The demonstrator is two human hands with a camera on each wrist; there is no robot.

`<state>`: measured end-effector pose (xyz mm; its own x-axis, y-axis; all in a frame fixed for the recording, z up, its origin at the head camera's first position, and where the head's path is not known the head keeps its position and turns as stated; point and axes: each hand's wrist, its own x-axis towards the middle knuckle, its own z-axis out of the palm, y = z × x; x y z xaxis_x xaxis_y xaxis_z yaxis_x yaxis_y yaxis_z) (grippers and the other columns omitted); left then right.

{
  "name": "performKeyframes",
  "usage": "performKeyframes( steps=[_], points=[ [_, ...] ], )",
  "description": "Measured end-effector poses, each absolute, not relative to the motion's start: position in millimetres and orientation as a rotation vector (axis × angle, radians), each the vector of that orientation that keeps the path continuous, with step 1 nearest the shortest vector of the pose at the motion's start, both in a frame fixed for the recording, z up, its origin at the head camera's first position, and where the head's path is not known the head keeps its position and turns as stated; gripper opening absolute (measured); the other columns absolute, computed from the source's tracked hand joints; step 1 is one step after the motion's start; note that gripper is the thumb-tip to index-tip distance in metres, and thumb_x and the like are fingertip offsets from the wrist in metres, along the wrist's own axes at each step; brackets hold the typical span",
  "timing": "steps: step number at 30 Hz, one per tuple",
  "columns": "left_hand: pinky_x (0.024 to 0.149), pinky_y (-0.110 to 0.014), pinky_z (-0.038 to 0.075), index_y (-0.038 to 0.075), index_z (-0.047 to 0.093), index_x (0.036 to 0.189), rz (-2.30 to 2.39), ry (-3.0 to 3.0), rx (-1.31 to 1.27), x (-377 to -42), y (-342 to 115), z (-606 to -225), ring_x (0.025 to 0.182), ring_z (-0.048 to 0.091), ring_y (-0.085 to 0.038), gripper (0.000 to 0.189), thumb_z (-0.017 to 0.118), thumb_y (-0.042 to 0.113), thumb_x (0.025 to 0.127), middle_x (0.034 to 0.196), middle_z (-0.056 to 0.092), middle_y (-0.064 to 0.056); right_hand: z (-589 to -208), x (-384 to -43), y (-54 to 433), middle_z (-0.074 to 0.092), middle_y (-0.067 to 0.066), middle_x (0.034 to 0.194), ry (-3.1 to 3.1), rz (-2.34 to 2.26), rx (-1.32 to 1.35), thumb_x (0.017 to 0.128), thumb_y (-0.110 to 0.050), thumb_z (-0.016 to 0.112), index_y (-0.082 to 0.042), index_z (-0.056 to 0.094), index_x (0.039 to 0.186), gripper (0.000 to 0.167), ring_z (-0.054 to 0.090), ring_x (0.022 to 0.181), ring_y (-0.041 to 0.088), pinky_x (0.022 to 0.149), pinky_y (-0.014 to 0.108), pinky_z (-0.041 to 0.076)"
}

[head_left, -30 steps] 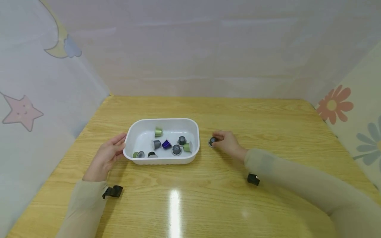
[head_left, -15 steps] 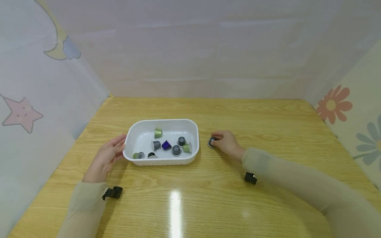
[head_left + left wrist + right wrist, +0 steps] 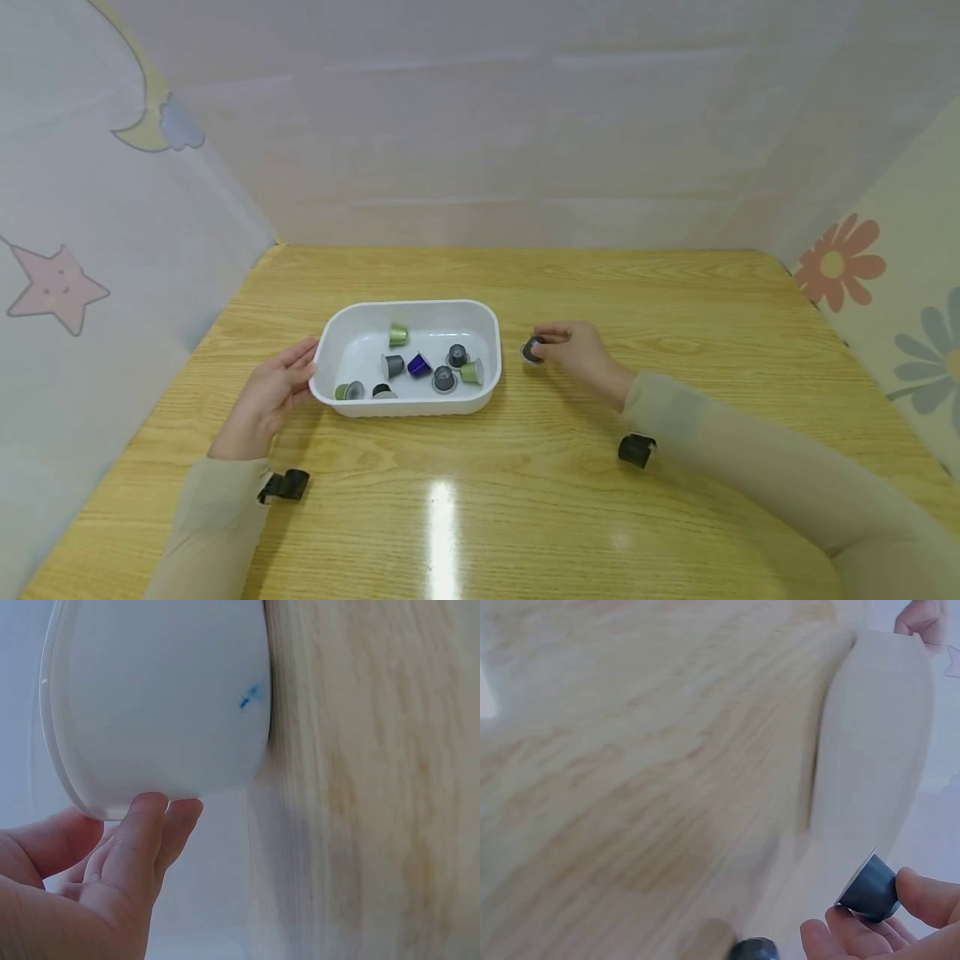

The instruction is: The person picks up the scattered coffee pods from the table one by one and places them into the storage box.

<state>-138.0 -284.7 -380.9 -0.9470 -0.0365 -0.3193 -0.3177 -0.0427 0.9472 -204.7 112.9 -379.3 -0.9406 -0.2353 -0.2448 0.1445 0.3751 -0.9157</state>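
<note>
In the head view a white plastic bin (image 3: 405, 407) stands left of centre, with several coffee capsules in it. My left hand (image 3: 272, 390) holds its left end, the thumb at the rim and the fingertips against the outer wall, as the left wrist view shows. To the right of the bin, my right hand (image 3: 581, 350) pinches a dark grey coffee capsule (image 3: 871, 891) between thumb and fingers. That capsule is tilted, its pale foil lid turned down and to the left in the right wrist view.
Inside the bin lie grey capsules (image 3: 444, 379), green capsules (image 3: 398, 335) and a purple capsule (image 3: 419, 365). A dark rounded thing (image 3: 754, 950) shows at the right wrist view's bottom edge. The wooden table (image 3: 570, 533) ends at a pale cloth wall (image 3: 525, 125).
The capsule in my right hand has tipped and risen slightly, and the hand has shifted with it. My left hand and the bin have stayed in place.
</note>
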Motion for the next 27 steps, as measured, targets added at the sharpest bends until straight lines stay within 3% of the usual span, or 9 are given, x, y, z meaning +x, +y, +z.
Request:
performKeyframes(
  steps=[16,27],
  points=[
    [0.080,-0.017,0.051,0.003,0.013,0.154,2.115,2.012,-0.379,-139,-285,-380,0.092,0.059,0.008,0.057,0.039,0.002,0.103,0.158,0.012,-0.015,-346,-201,99,0.056,0.019,0.135,2.300,-1.621,-0.124,0.096,-0.011,0.063,0.001,0.053,0.137,0.044,0.056,0.121,0.029,0.101,0.047,0.042],
    [0.078,-0.017,0.051,0.003,0.014,0.154,2.128,2.000,-0.402,-139,-284,-380,0.090,0.060,0.007,0.057,0.040,0.002,0.103,0.158,0.013,-0.015,-332,-199,78,0.058,0.019,0.132,2.238,-1.687,-0.113,0.095,-0.007,0.063,0.003,0.054,0.135,0.042,0.057,0.119,0.029,0.100,0.042,0.044]
  ],
)
